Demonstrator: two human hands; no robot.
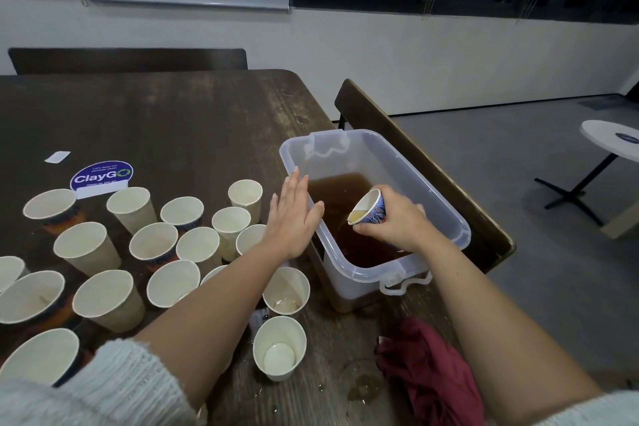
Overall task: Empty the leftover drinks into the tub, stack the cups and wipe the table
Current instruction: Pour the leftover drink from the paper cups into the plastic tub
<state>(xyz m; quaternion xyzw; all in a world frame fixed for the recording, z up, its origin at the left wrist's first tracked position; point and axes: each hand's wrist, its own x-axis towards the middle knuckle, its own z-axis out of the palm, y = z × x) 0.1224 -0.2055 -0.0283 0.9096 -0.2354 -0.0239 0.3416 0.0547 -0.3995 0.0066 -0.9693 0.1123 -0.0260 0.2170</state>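
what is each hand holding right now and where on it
The right hand grips a patterned paper cup around its side wall, tipped over the tub. The left hand holds nothing.

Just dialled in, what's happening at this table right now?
A person is clearing leftover drinks. The right hand grips a blue patterned paper cup, tilted over the clear plastic tub of brown liquid. The left hand is held flat and open by the tub's near wall. Many white paper cups stand unstacked on the dark wooden table, and a maroon cloth lies beside spilled drops.
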